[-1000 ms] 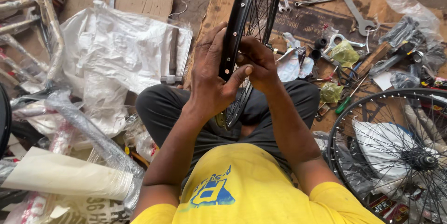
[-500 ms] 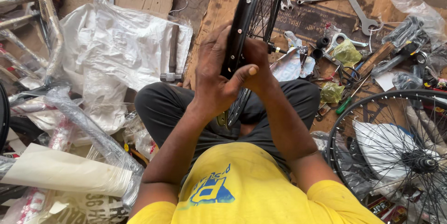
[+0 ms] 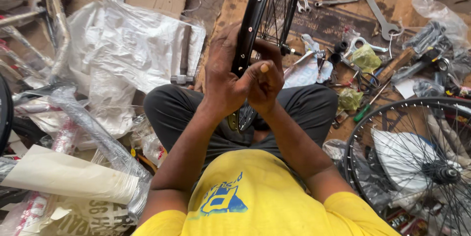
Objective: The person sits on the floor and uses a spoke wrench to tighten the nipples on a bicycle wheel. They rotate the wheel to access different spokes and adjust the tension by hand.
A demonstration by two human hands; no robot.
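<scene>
Black bicycle rim (image 3: 255,17) held upright over the lap, left hand (image 3: 226,76) fingers wrapped around it, right hand (image 3: 267,81) curled closed against its spoke side, contents unclear

Wheel rim (image 3: 255,25) upright between knees; spanners (image 3: 375,8) beyond on cardboard (image 3: 333,20); second wheel (image 3: 417,162) right; plastic sheeting (image 3: 132,44) left

Glossy black metal rim (image 3: 252,25); dull grey steel spanner (image 3: 375,8); rough brown cardboard (image 3: 328,20); crinkled white plastic sheet (image 3: 127,44).
</scene>
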